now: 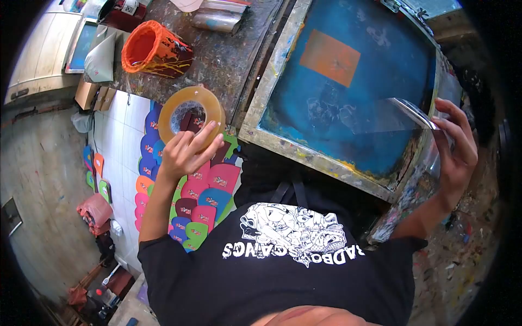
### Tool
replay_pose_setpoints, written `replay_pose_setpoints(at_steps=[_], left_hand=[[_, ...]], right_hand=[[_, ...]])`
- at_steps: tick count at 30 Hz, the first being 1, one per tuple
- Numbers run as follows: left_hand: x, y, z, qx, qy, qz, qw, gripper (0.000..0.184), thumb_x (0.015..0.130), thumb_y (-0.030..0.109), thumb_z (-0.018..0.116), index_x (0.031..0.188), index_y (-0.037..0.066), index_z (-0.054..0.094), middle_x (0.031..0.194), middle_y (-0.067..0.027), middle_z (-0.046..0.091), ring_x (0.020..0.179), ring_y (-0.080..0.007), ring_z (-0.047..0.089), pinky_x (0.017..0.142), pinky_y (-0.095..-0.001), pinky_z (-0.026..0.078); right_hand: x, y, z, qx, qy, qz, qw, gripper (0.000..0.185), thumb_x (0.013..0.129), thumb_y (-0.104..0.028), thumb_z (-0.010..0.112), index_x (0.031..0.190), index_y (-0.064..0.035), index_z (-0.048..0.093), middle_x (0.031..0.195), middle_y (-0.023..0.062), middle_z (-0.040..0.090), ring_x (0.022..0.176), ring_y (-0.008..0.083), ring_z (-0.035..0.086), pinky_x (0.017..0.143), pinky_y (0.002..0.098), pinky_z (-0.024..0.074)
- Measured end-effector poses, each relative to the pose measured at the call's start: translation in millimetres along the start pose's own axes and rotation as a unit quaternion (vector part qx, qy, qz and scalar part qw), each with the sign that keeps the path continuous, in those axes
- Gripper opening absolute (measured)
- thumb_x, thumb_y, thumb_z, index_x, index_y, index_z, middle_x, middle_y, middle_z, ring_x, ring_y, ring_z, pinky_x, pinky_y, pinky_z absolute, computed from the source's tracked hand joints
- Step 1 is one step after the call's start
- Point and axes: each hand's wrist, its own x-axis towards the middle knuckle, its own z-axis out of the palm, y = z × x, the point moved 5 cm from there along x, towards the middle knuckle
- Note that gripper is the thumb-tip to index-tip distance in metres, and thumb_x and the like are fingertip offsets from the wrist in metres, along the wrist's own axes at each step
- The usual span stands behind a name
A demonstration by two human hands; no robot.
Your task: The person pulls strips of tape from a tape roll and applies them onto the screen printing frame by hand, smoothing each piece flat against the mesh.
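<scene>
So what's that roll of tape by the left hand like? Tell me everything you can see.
The roll of tape is a wide, glossy, amber-yellow ring, apparently plastic film wound around a pale, printed core. One flat side is turned mostly towards the camera, and dark red shows through the hole. In view it overlaps the near edge of the paint-stained table; whether it rests there or is held up is unclear. The left hand overlaps its lower right rim, seemingly touching it.

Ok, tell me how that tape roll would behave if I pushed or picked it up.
The amber tape roll would probably roll if stood on edge, given its round rim. Its thick wound band suggests it may feel rather heavy for its size. That tight-looking winding should also make it fairly stiff.
</scene>
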Motion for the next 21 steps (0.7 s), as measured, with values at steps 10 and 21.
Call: replay_pose_setpoints(at_steps=[10,21], left_hand=[[88,21,-10,-0.25,0.247,-0.195,0.916,0.104,0.07,0.063,0.086,0.14,-0.004,0.047,0.135,-0.0275,0.06,0.129,-0.0414,0.058,0.109,-0.0494,0.046],[167,86,50,-0.755,-0.003,-0.421,0.503,0.024,0.098,0.003,0.069,0.116,-0.002,0.053,0.118,-0.0175,0.071,0.113,-0.0237,0.07,0.089,-0.033,0.06]], right_hand=[[53,-75,22,-0.051,-0.122,-0.147,0.98,0.038,0.078,0.008,0.072,0.114,-0.0026,0.075,0.094,0.0136,0.062,0.088,0.0273,0.064,0.075,0.038,0.0524],[107,-5,69,0.148,-0.16,-0.106,0.97,0.042,0.087,-0.004,0.077,0.128,-0.0032,0.067,0.087,0.0069,0.066,0.08,0.0172,0.063,0.077,0.0329,0.0534]])
